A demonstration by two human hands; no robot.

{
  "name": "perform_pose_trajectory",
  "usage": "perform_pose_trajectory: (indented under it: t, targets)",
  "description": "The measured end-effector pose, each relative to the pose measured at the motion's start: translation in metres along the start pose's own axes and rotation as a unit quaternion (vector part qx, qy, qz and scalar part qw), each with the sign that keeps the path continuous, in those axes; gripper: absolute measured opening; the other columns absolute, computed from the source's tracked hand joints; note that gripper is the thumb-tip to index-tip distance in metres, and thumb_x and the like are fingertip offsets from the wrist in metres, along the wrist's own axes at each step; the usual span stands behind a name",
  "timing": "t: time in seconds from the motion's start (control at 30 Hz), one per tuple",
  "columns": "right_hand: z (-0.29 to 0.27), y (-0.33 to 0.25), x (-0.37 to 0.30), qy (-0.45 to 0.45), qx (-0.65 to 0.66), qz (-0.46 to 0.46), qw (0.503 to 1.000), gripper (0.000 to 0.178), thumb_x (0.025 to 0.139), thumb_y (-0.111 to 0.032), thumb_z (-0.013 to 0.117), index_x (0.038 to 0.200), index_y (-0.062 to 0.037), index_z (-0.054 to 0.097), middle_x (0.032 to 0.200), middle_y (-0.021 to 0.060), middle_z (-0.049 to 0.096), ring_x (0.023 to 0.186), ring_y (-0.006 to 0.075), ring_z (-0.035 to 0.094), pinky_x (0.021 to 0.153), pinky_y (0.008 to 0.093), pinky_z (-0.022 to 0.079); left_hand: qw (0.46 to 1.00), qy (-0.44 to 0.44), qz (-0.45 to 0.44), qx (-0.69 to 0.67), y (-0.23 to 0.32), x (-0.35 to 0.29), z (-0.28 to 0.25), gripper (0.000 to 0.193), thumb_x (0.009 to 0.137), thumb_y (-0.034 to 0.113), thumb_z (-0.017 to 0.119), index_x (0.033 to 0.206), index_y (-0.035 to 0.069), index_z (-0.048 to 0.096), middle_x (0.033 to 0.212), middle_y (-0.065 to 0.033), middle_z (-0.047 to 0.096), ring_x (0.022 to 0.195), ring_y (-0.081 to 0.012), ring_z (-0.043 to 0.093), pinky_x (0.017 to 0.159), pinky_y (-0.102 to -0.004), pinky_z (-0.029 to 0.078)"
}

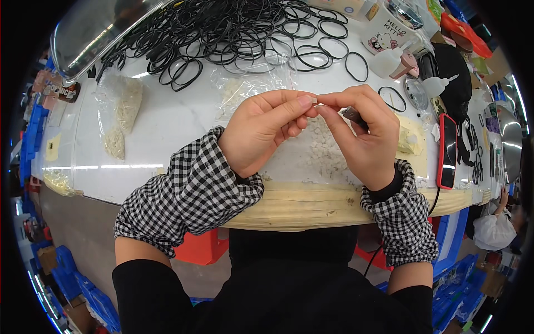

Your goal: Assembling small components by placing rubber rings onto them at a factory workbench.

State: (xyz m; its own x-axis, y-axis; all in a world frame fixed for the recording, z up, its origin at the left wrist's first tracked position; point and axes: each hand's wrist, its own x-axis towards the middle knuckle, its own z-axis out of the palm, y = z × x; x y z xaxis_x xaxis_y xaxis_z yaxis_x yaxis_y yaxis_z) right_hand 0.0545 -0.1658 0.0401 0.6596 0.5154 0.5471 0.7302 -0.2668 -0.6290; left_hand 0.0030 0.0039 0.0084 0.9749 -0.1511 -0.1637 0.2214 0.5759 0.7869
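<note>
Both my hands meet over the table, fingertips almost touching. My left hand (258,131) is closed, with thumb and forefinger pinching a tiny pale piece (314,101). My right hand (370,136) has its thumb and forefinger close against that piece. Its other fingers curl round a small dark metal tool (354,116), whose kind is mostly hidden by the hand. Below and between the hands lies a loose scatter of tiny pale pieces (328,156). Just beyond my left hand is a clear plastic bag (236,92) with more pale bits.
A large heap of black rubber rings (222,33) covers the table's far side. Another clear bag of pale pieces (125,108) lies left. A red-framed phone (446,151) and white squeeze bottles (386,62) are at right. Yellowish tape (300,209) covers the near edge.
</note>
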Motion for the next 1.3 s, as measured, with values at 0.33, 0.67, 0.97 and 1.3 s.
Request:
perform_pose_trajectory:
  t: [0.33,0.67,0.97,1.3]
  targets:
    - [0.002,-0.001,-0.002,-0.012,0.068,0.112,0.991,0.011,0.075,-0.004,0.067,0.085,-0.0031,0.064,0.074,0.0001,0.056,0.052,0.0014,0.041,0.041,0.0175,0.026,0.998,-0.033,-0.016,-0.049,-0.001,-0.001,-0.002,0.02,0.089,0.015,0.059,0.101,-0.001,0.061,0.089,-0.0023,0.061,0.073,-0.0043,0.05,0.067,-0.0159,0.043]
    - [0.006,-0.004,-0.004,-0.004,0.092,0.074,0.993,0.012,0.076,-0.009,0.068,0.083,-0.0015,0.06,0.075,0.0008,0.055,0.053,0.0026,0.039,0.041,0.0179,0.026,0.988,-0.101,-0.027,-0.111,-0.005,0.002,0.002,0.02,0.095,0.024,0.05,0.096,0.004,0.056,0.083,0.0024,0.053,0.076,-0.0062,0.047,0.07,-0.0195,0.04]
    - [-0.002,0.005,-0.005,-0.079,-0.032,0.03,0.996,0.033,0.081,-0.028,0.068,0.07,-0.0021,0.051,0.058,0.0081,0.048,0.047,0.0208,0.044,0.044,0.0295,0.034,0.972,-0.186,-0.046,-0.136,-0.002,0.002,-0.002,0.019,0.097,0.024,0.046,0.095,0.005,0.052,0.084,0.002,0.049,0.073,-0.0066,0.042,0.068,-0.0188,0.038]
    - [0.0,0.0,-0.005,-0.09,-0.018,0.035,0.995,0.035,0.085,-0.027,0.064,0.065,-0.0027,0.047,0.054,0.01,0.044,0.045,0.0232,0.042,0.043,0.0313,0.033,0.967,-0.203,-0.035,-0.151,-0.005,0.0,-0.002,0.018,0.097,0.019,0.046,0.105,0.004,0.052,0.087,0.0025,0.049,0.074,-0.0055,0.042,0.069,-0.0171,0.039]
